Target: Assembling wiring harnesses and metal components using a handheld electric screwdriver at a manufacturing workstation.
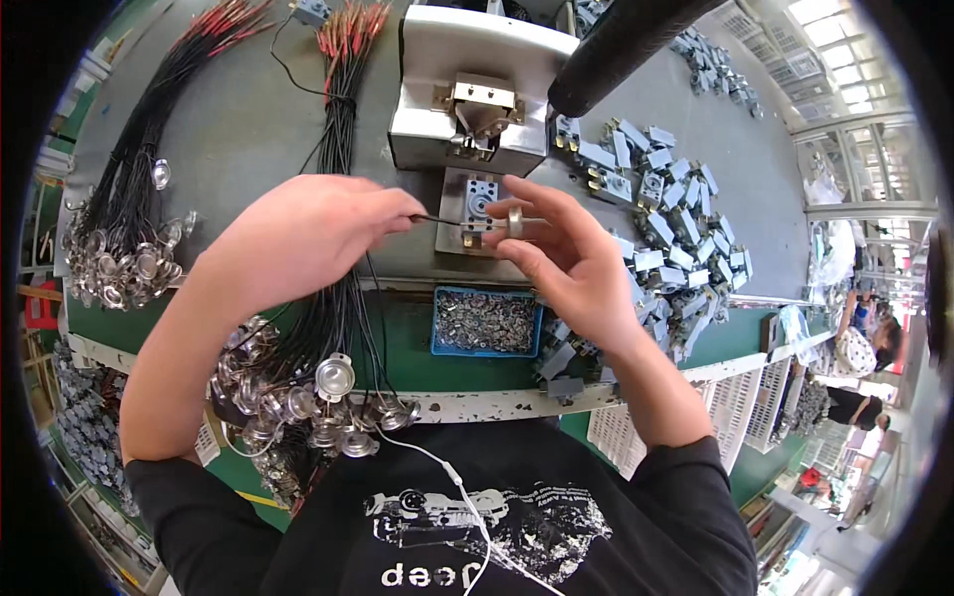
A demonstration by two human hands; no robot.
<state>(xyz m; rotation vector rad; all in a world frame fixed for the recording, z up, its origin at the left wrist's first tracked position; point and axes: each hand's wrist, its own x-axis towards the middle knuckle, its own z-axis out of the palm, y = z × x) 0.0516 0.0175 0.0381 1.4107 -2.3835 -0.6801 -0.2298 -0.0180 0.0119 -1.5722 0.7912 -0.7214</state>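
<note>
My left hand (343, 223) is closed, with a thin black wire (437, 219) pinched between thumb and fingertips. The wire's end reaches a small grey boxy component (480, 202) with a round centre and metal terminals. That component lies on a flat metal plate (452, 199) below a press-like machine (484, 109). My right hand (571, 253), with a wide metal ring on one finger, curls around the component's right side. Its fingertips touch the edge near the wire end, and they partly hide what is between them.
A blue tray (437, 348) of small metal parts sits at the table edge. Many grey components (676, 199) are heaped at right. Bundles of black wires (343, 129) with metal discs (335, 377) hang at left. A thick black handle (626, 50) juts over the machine.
</note>
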